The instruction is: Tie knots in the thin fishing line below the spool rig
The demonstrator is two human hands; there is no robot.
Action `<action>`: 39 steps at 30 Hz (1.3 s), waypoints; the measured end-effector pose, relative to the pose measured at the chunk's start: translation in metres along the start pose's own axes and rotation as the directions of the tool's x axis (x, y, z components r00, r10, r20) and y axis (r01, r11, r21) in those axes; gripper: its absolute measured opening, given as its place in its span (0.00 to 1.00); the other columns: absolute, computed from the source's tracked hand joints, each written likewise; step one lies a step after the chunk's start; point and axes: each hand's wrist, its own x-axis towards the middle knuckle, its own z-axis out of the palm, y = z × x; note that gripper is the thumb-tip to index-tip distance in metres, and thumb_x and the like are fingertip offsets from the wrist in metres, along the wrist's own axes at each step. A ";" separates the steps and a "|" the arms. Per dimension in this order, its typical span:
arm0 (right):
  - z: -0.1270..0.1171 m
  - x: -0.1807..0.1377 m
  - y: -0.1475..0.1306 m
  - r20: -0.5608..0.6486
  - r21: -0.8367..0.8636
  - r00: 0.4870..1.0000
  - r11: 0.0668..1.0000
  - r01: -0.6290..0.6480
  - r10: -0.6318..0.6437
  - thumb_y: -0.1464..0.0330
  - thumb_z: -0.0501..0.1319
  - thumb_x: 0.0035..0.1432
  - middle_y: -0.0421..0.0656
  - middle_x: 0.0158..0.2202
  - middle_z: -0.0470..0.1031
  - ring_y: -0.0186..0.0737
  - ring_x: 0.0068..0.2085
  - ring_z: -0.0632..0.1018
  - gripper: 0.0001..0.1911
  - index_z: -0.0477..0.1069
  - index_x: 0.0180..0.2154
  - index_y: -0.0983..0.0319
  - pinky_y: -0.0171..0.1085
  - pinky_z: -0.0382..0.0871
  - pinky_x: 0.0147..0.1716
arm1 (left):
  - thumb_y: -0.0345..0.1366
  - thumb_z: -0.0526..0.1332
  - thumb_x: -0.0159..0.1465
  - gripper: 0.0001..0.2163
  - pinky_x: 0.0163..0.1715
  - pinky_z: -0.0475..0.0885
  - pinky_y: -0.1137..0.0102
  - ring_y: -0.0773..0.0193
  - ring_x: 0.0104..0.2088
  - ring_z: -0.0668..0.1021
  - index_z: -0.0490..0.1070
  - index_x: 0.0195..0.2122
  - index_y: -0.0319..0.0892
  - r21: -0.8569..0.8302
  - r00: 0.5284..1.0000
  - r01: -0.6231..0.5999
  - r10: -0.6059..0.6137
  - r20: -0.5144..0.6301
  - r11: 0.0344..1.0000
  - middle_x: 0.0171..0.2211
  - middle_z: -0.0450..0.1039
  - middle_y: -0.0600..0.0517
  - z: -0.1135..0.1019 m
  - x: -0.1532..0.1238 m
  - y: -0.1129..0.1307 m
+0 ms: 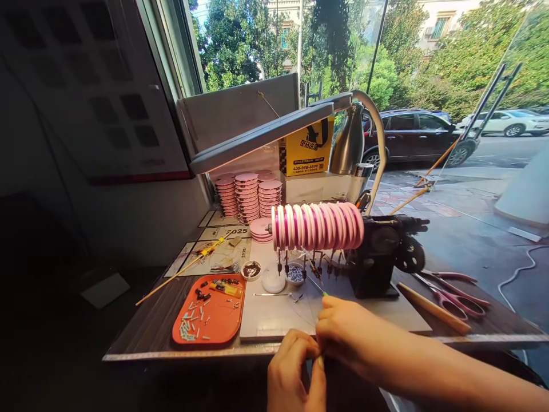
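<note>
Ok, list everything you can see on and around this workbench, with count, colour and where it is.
Spools on winder: about ten, pink and white, in a row mid-bench.
Winder machine: one, black, right of the row.
Stacked spools: several piles, pink, at the back.
Tray: one, orange, front left, holding small parts.
Desk lamp: one, grey, above the bench.
Scissors: two pairs, red-handled, right side.
Wooden stick: one, brown, beside the scissors.
Small dishes: three, white, behind the tray.
Yellow box: one, at the window.
Cars: two, dark and white, outside.
Left hand: bottom edge, fingers pinched.
Right hand: front centre, pinching something thin and green.
</note>
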 end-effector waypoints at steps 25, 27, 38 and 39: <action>0.019 -0.018 0.006 -0.296 0.102 0.939 0.972 0.211 -0.173 0.84 0.54 0.42 0.41 0.33 0.66 0.33 0.34 0.63 0.11 0.63 0.29 0.66 0.31 0.55 0.32 | 0.31 0.62 0.41 0.06 0.22 0.56 0.75 0.72 0.19 0.64 0.64 0.16 0.37 -0.433 0.555 0.832 -0.541 0.632 0.348 0.18 0.63 0.54 -0.016 0.028 0.003; 0.020 -0.021 0.007 -0.445 0.071 0.861 0.949 0.306 -0.245 0.82 0.53 0.45 0.42 0.36 0.66 0.32 0.34 0.65 0.10 0.63 0.30 0.65 0.30 0.57 0.32 | 0.30 0.60 0.39 0.04 0.17 0.51 0.75 0.73 0.15 0.62 0.65 0.15 0.36 -0.407 0.491 0.871 -0.547 0.678 0.276 0.15 0.62 0.54 -0.016 0.033 0.007; 0.054 -0.016 0.008 -0.742 -0.357 0.435 0.850 0.388 -0.510 0.78 0.50 0.60 0.42 0.23 0.66 0.30 0.23 0.63 0.05 0.63 0.34 0.68 0.34 0.61 0.23 | 0.29 0.58 0.39 0.05 0.12 0.37 0.77 0.81 0.11 0.51 0.62 0.18 0.36 -0.317 0.327 0.942 -0.510 0.795 0.109 0.11 0.53 0.60 -0.016 0.040 0.019; 0.057 -0.016 0.008 -0.760 -0.347 0.421 0.857 0.382 -0.496 0.78 0.50 0.60 0.42 0.22 0.65 0.30 0.23 0.64 0.05 0.63 0.34 0.68 0.33 0.62 0.23 | 0.29 0.59 0.38 0.06 0.12 0.36 0.77 0.81 0.11 0.51 0.62 0.18 0.36 -0.322 0.327 0.941 -0.513 0.793 0.103 0.11 0.54 0.60 -0.015 0.040 0.020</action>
